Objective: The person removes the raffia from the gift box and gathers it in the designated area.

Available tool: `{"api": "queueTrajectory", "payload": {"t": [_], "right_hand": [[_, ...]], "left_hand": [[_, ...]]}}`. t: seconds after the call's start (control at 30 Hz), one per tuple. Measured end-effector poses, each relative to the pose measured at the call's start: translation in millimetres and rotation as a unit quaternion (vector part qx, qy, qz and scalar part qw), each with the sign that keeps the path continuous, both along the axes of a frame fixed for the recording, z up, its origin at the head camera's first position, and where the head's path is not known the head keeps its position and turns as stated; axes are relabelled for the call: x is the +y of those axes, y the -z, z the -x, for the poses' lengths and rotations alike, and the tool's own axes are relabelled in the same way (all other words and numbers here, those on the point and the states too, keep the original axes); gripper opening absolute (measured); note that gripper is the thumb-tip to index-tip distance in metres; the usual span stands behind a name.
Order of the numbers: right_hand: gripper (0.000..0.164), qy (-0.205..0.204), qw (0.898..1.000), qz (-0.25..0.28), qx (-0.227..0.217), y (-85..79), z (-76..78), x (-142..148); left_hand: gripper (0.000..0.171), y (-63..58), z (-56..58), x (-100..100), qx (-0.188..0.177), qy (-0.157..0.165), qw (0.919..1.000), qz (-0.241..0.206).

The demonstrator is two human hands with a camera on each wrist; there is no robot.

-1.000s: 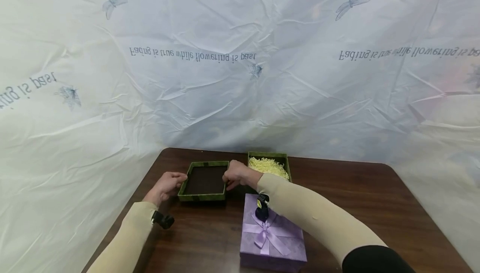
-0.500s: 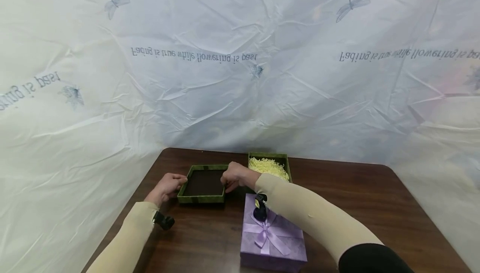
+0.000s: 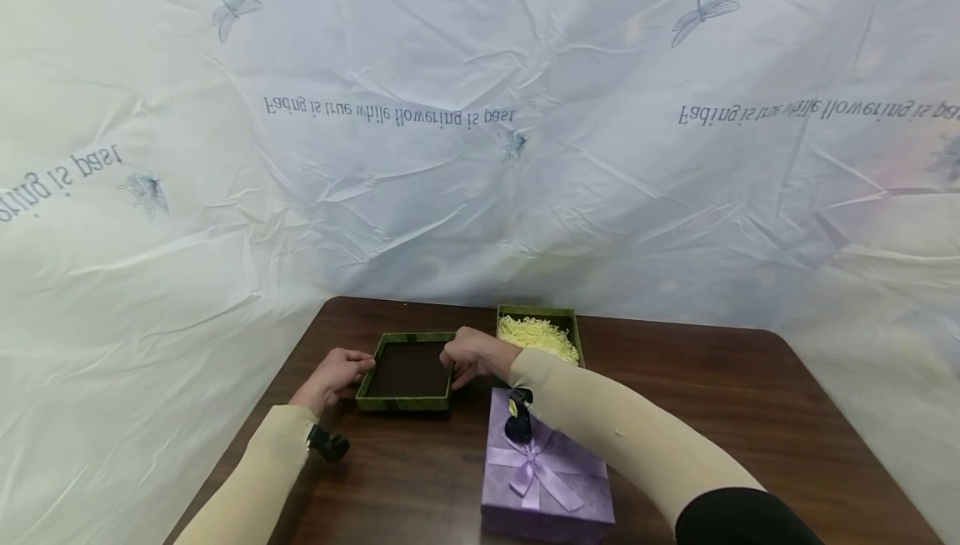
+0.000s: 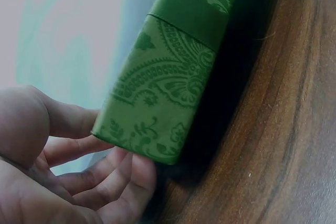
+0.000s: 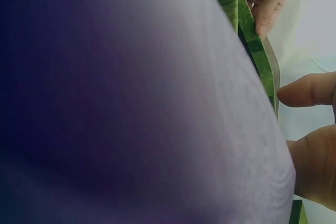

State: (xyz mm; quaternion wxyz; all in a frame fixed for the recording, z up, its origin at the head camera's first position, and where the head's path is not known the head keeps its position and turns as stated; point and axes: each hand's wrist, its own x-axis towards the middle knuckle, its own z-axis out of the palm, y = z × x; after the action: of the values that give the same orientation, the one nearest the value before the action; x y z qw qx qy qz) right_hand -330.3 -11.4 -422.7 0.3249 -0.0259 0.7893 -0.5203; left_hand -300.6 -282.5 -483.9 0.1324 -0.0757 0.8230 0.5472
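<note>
While the left hand pinches one side of the shallow green box lid, the right hand grips the opposite edge. The lid is over the desk, left of the ribboned purple gift box.

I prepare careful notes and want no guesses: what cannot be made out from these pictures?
Head view: near part of the green box with yellow shreds, hidden by the right arm; inside of the purple box, hidden by its top.
Left wrist view: far end of the green tray, cut off by the picture's top edge.
Right wrist view: most of that tray, behind a blurred purple surface.
</note>
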Motion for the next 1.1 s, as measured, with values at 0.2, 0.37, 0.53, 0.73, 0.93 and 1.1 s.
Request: {"api": "queueTrajectory", "payload": {"t": [0.2,0.37,0.53,0.73,0.93,1.1], "right_hand": [[0.074,0.009,1.000,0.006,-0.015,0.1,-1.2,-1.3],[0.078,0.014,1.000,0.006,-0.014,1.5,-1.8,-3.1],[0.079,0.014,1.000,0.011,-0.006,2.7,-4.6,-3.7],[0.080,0.012,1.000,0.015,-0.009,2.0,-6.1,-4.0],[0.079,0.003,1.000,0.003,-0.010,1.7,-5.6,-4.0],[0.079,0.001,1.000,-0.008,-0.009,3.3,-3.6,-3.6]], "left_hand": [[0.040,-0.1,0.9,4.5,0.000,-0.010,0.9999,0.013],[0.040,-0.1,3.0,6.5,-0.005,-0.016,0.9995,0.027],[0.043,-2.7,2.8,7.1,-0.014,-0.016,0.9995,0.025],[0.043,-3.9,2.0,6.9,-0.020,-0.020,0.9995,0.014],[0.040,-2.7,1.2,6.3,-0.009,-0.014,0.9996,0.021],[0.039,-4.3,1.2,7.8,0.002,-0.008,0.9993,0.036]]}}
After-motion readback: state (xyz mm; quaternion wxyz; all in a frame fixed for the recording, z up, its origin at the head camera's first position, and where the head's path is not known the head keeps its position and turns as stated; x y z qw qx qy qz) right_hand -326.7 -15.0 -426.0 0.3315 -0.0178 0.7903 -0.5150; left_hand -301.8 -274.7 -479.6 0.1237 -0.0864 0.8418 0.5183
